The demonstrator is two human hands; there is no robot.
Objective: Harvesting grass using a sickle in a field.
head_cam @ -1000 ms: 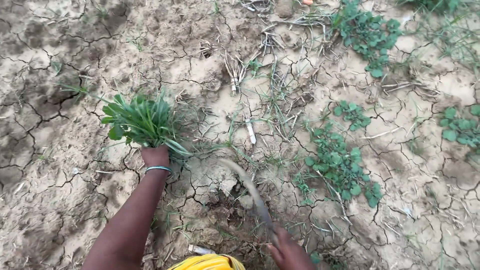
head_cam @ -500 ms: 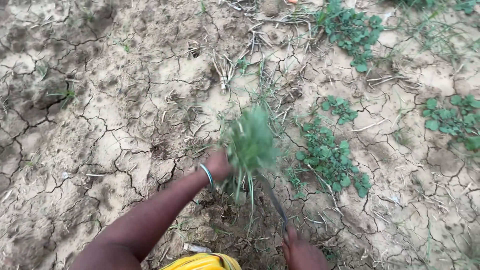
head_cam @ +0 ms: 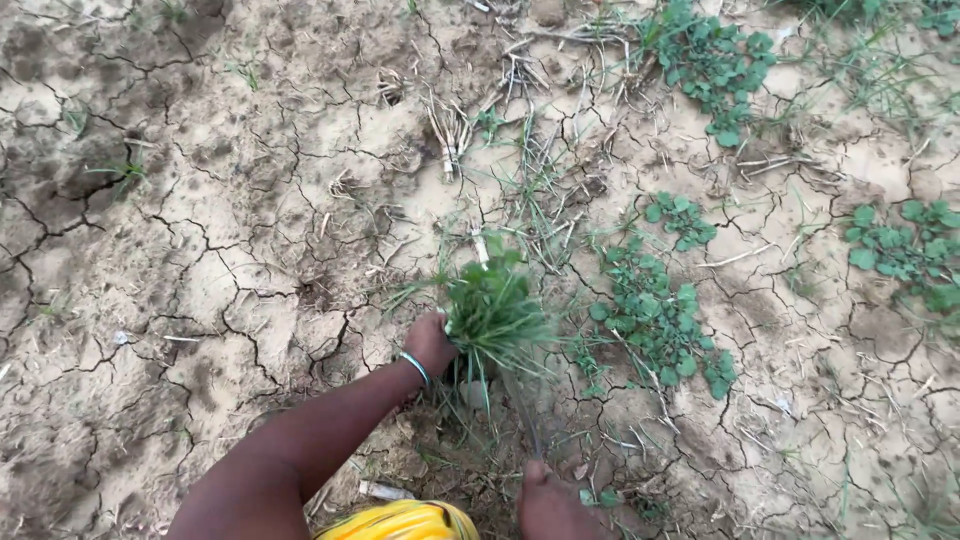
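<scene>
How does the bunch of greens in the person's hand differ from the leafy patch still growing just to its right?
The grass bunch has thin, narrow blades; the leafy patch has small rounded leaves. The grass bunch is gathered tight in the left hand and lifted off the soil; the leafy patch lies spread low and flat on the cracked ground. The bunch looks blurred, the patch sharp. Both are green.

Dry, pale brown cracked soil [head_cam: 200, 250] covers the whole ground under flat daylight. Patches of low round-leaved green weeds [head_cam: 655, 315] spread at the right, and broken dry straw stalks [head_cam: 450, 125] lie scattered near the top.
</scene>
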